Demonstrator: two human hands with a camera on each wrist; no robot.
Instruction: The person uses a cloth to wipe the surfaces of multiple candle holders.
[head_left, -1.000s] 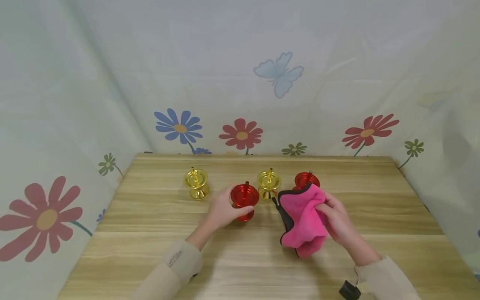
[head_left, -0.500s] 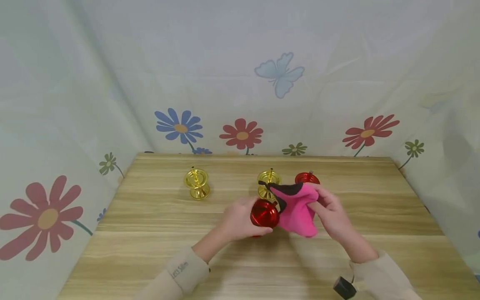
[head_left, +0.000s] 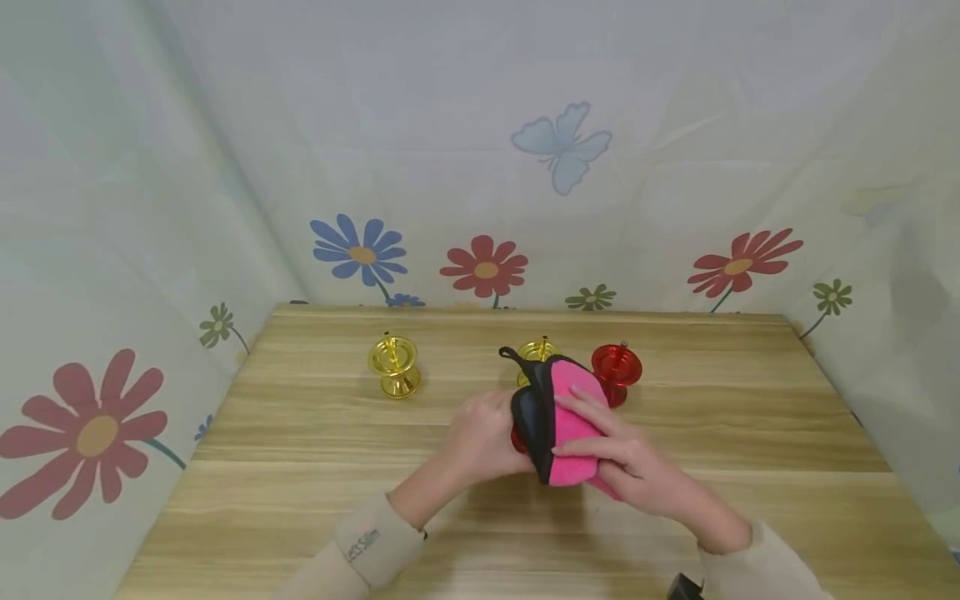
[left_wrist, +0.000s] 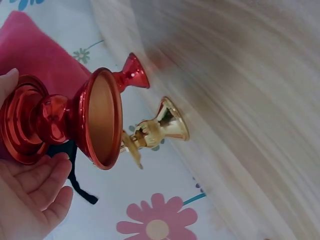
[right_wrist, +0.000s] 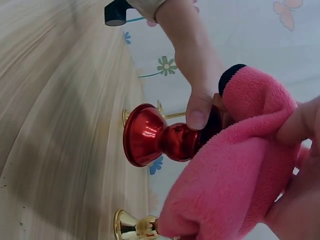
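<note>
Your left hand (head_left: 483,437) grips a red holder (left_wrist: 52,119), thumb on one side and fingers on the other, up near its dish. Holder is clear of the tabletop (head_left: 300,458): the left wrist view shows the hollow, gold-brown underside of its flared base. Base end points down, dish end up and into the cloth; from the head view most of it is hidden.

Your right hand (head_left: 633,467) holds a pink cloth (right_wrist: 225,175), fingers spread along its outer face and thumb on the lower side, the fabric pinched between. Cloth folds over the dish end, just beside your left hand. Dark edging, a dark inner face and a small dark loop (head_left: 513,353) at its upper left corner.

Other holders, all upright on the tabletop: a gold holder (head_left: 400,367) to the left, well apart from your hands; a second gold holder (head_left: 542,348) behind the cloth, partly covered from above; a second red holder (head_left: 617,375) beyond your right hand, the cloth's edge overlapping it in view.

Tabletop shows wood grain. Behind it, a pale backdrop (head_left: 420,158) printed with flowers and a blue butterfly (head_left: 562,150). Lettering on your left sleeve (head_left: 381,542).
</note>
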